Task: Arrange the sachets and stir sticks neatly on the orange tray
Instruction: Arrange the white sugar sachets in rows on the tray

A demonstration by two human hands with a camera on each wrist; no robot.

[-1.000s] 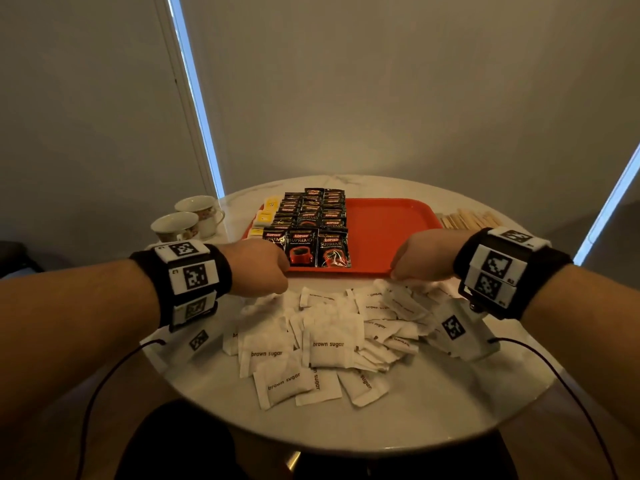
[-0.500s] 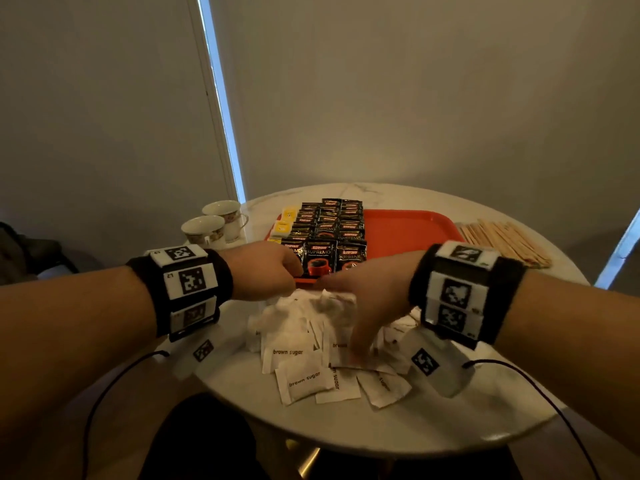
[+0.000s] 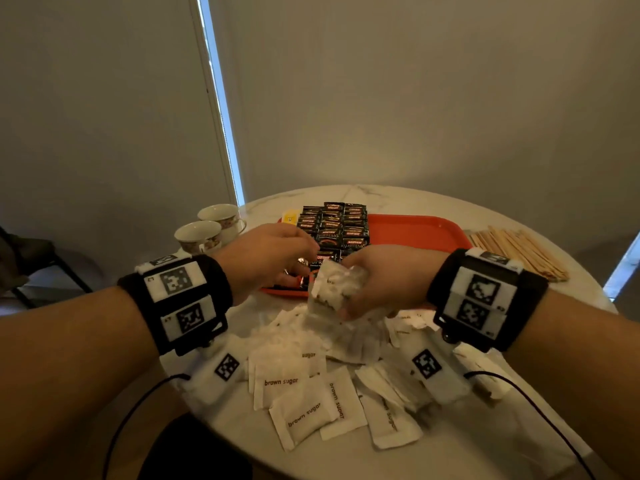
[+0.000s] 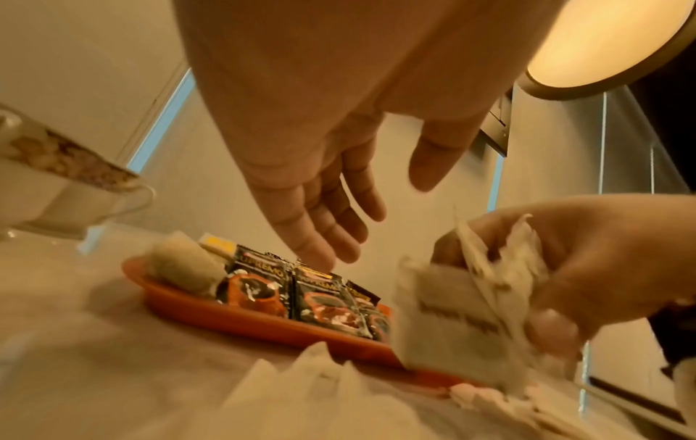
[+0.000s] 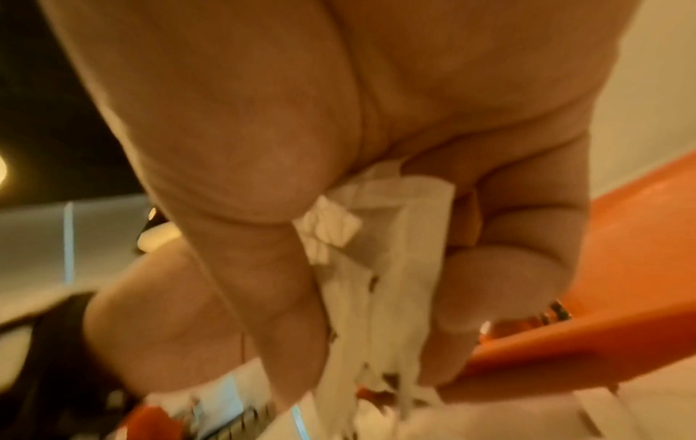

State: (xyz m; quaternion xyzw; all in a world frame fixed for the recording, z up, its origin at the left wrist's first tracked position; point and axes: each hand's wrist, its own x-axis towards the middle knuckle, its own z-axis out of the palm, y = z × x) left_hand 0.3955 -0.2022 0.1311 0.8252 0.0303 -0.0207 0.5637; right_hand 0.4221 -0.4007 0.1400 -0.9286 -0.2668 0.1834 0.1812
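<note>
My right hand [image 3: 360, 282] grips a bunch of white brown sugar sachets [image 3: 334, 284] just above the near edge of the orange tray [image 3: 415, 230]; the right wrist view shows its fingers and thumb curled round the bunch of sachets [image 5: 380, 268]. My left hand [image 3: 277, 251] hovers open over the tray's near left part, fingers relaxed and holding nothing, as the left wrist view shows the left hand [image 4: 361, 214]. Rows of dark coffee sachets [image 3: 336, 226] fill the tray's left side. More loose brown sugar sachets [image 3: 311, 393] lie heaped on the round table [image 3: 485, 452]. Wooden stir sticks [image 3: 516, 247] lie right of the tray.
Two patterned teacups [image 3: 211, 230] stand at the table's left rim beside the tray. Yellow sachets [image 3: 290, 215] sit at the tray's far left corner. The tray's right half is bare orange. Cables hang from both wrist bands over the near table edge.
My right hand has swept left into the sugar pile, closed on a bunch of sachets and lifted it toward the tray. My left hand has risen over the tray and opened its fingers.
</note>
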